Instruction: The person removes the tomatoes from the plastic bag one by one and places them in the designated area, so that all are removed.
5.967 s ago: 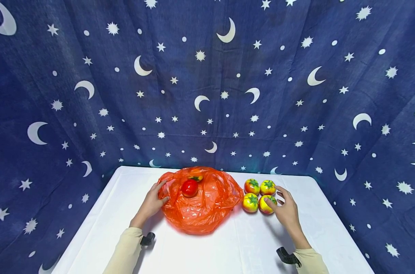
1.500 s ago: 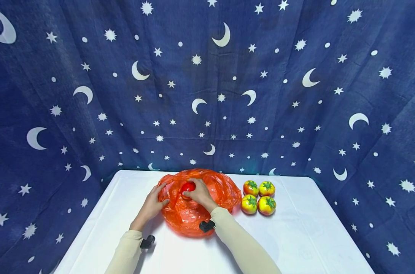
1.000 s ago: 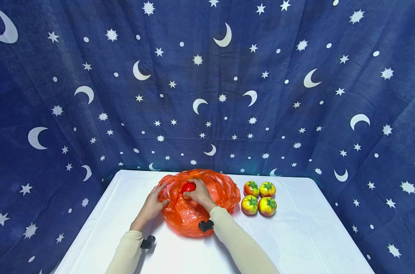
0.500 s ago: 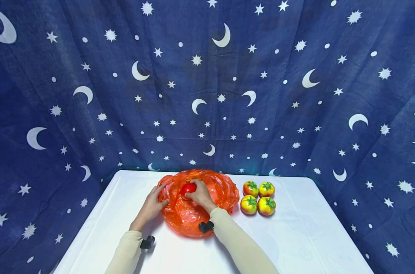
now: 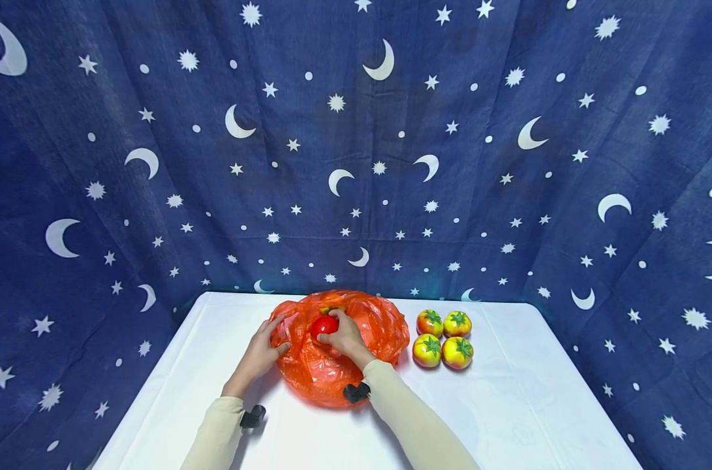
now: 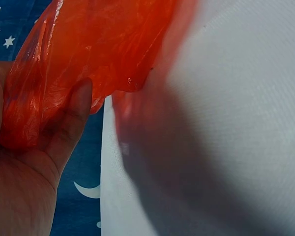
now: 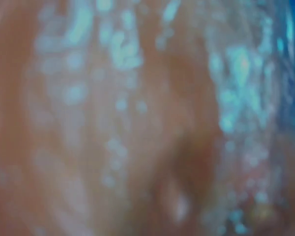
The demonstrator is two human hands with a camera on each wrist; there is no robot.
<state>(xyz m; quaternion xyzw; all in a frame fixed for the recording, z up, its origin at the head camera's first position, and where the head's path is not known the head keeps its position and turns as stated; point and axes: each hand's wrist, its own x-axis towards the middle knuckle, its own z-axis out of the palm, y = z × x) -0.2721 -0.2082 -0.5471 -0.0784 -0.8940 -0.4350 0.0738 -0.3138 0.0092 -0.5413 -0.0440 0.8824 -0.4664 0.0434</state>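
Observation:
A crumpled, see-through red plastic bag (image 5: 326, 375) lies spread with its mouth up on the white table. At its left rim my left hand (image 5: 259, 349) holds the film between thumb and fingers; the left wrist view shows the same bag (image 6: 103, 44) bunched in that hand (image 6: 24, 191). My right hand (image 5: 346, 336) reaches into the bag's mouth and grips a shiny red tomato (image 5: 324, 326). Behind that tomato shows a bit of another yellowish fruit (image 5: 326, 309), mostly hidden. The right wrist view is blurred by glossy film (image 7: 118, 98) close to the lens.
Right of the bag, several red-and-yellow tomatoes (image 5: 427, 350) with green leafy tops stand grouped in two rows. The white cloth-covered table (image 5: 508, 405) ends at a blue curtain (image 5: 356, 130) with moons and stars on the back and sides.
Six seconds ago my right hand was at the grouped tomatoes; since then it has moved left into the bag and taken hold of the red tomato. The left hand has stayed at the rim.

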